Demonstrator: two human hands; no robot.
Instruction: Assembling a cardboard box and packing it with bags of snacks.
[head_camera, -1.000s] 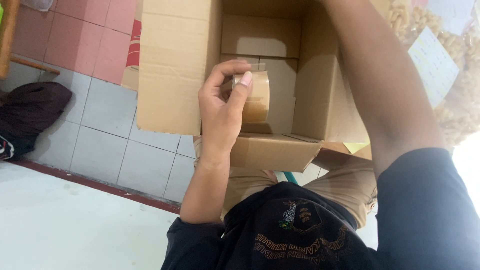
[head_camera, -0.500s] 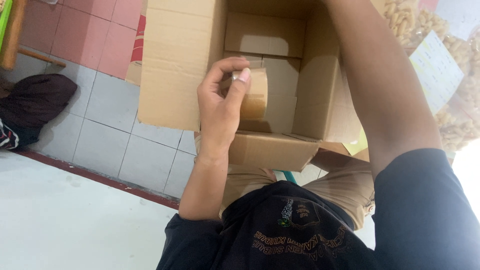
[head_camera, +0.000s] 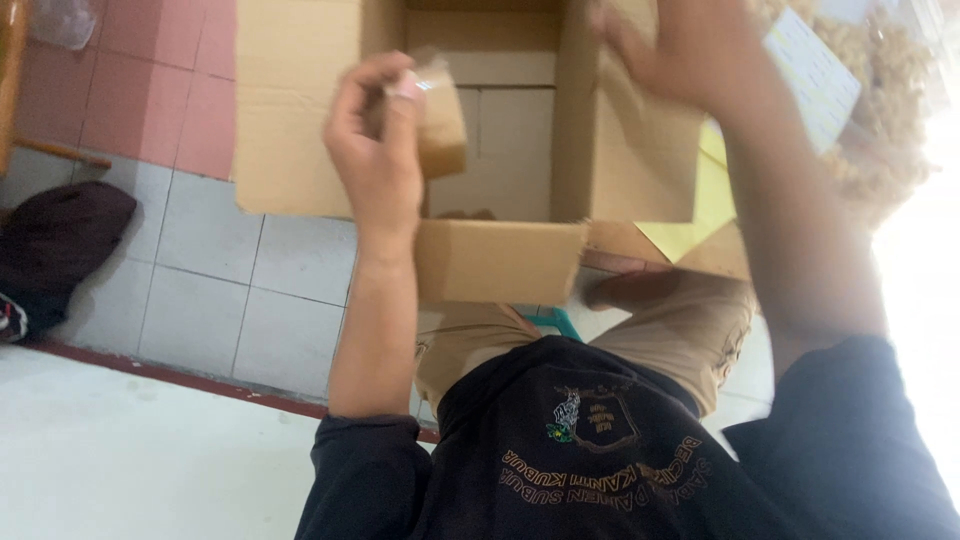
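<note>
Gripping a roll of brown tape (head_camera: 440, 120) over the open cardboard box (head_camera: 300, 110), the left hand (head_camera: 375, 150) has fingers curled around it. Right hand (head_camera: 680, 50) presses the box's right flap, fingers spread.

box opening: the cardboard box (head_camera: 300, 110) is open, and the inside floor looks bare
left side: the left hand (head_camera: 375, 150) with a roll of brown tape (head_camera: 440, 125) stands before the opening
right side: the right hand (head_camera: 680, 50) lies on the right wall
front: the near flap (head_camera: 495, 260) sticks out toward the person
</note>
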